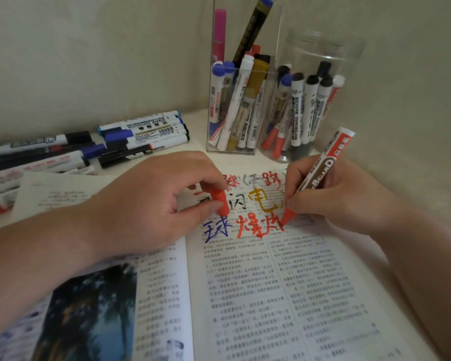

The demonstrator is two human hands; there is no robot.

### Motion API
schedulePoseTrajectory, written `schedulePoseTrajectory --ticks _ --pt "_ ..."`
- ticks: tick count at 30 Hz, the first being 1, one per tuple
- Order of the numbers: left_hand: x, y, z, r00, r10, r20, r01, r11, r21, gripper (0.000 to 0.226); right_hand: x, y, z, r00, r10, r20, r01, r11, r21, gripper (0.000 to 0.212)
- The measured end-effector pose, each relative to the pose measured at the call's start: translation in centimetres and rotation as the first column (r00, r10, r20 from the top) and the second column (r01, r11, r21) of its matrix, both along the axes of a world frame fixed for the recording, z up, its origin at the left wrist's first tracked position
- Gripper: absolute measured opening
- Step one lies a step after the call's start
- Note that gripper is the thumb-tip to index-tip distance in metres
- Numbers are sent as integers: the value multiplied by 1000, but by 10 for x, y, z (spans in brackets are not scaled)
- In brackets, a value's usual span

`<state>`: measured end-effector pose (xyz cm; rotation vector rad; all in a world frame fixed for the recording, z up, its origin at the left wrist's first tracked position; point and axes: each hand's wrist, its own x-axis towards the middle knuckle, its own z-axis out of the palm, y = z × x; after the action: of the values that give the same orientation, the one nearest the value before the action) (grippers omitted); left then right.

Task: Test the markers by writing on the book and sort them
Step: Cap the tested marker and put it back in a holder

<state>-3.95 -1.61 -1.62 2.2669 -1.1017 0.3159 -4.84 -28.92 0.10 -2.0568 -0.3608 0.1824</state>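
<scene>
Worktop (198, 131) of pale cream meets a plain wall (89, 61) in the corner and carries our open book (271, 295). Our right hand (349, 201) grips the red marker (320, 170), tip on the page. Our left hand (151, 204) pinches a red cap (220, 201). Loose markers (141, 131) lie left, and more stand in a square holder (245, 105) and a round jar (323, 61).

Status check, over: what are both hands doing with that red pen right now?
Right hand grips red marker, tip on the book. Left hand pinches red cap, resting on the book. Nothing blocking the page.
</scene>
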Motion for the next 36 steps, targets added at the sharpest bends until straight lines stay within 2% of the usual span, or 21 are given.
schedulePoseTrajectory --ticks 3,10,12,14,17,19,22,27,28,31,36 --pt "0 -1 1 1000 0 -6 0 1000 0 17 3 -1 -3 997 -31 71 33 999 -39 5" --pt "-1 -2 2 999 2 -35 -2 1000 0 18 1 -2 -2 999 -32 34 33 999 -42 8" --pt "-1 -2 2 999 8 -37 -8 1000 -7 19 0 1 -1 997 -55 52 52 997 53 5" --pt "-2 -2 2 998 37 -50 -38 999 -26 23 0 4 -1 997 -55 56 41 974 225 9" --pt "-6 -3 4 985 101 -139 -111 992 -67 41 -1 15 9 997 49 67 -67 946 317 20" --pt "-8 -5 5 973 110 -202 -127 989 -72 53 -1 26 22 989 142 49 -151 947 284 20" --pt "-9 -7 7 967 98 -236 -123 988 -93 65 1 45 41 974 186 129 -201 973 113 10" --pt "-9 -6 7 968 85 -236 -117 985 -125 71 12 62 48 959 204 198 -185 977 -109 34" --pt "-8 -6 6 968 90 -234 -122 984 -127 72 13 63 47 960 214 183 -185 969 -161 32" --pt "-6 -5 2 965 86 -249 -123 983 -137 74 15 65 36 958 259 123 -216 934 -283 2" --pt "-3 -6 1 960 111 -258 -142 984 -104 72 16 61 27 970 223 97 -197 953 -229 2"
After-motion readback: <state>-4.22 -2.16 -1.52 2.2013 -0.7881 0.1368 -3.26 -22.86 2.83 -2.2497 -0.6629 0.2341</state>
